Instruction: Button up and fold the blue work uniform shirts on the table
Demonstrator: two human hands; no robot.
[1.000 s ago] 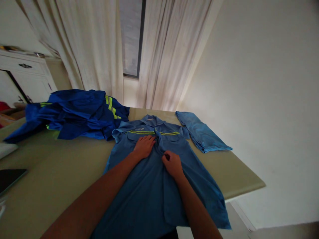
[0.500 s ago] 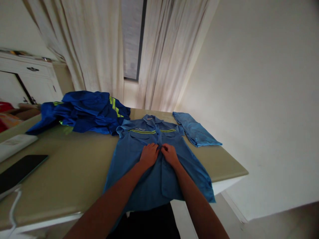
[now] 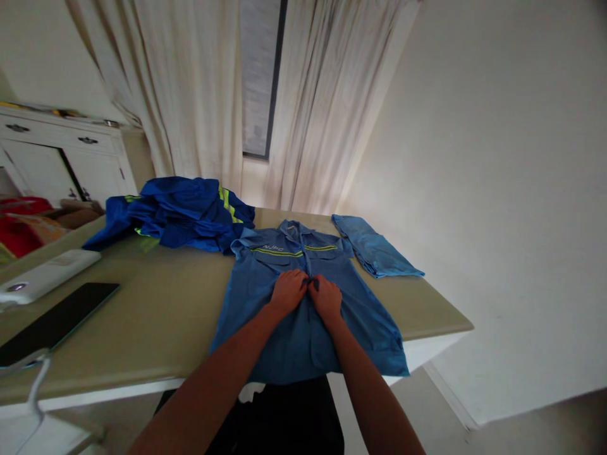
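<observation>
White cabinet (image 3: 42,170), upper left of frame: doors and drawers, contents not visible. Shirt's chest pockets have flaps down; can't tell if anything's inside. Red and orange items (image 3: 21,230) at left edge, too blurred to name.

Short-sleeved blue work shirt (image 3: 303,341) lies front up at frame centre, on the table (image 3: 156,309), directly under both hands. Left hand (image 3: 288,292) and right hand (image 3: 326,296) sit side by side on the front placket, below the chest stripes; fingers narrow, both pinching placket fabric, exact grip hidden. Collar points to top of frame, hem to bottom, hanging over near table edge; long axis runs roughly vertical.

Royal-blue garment pile (image 3: 184,215) left of centre; folded light-blue garment (image 3: 377,248) right of centre, near the right sleeve. Smartphone (image 3: 61,322), lower left.
</observation>
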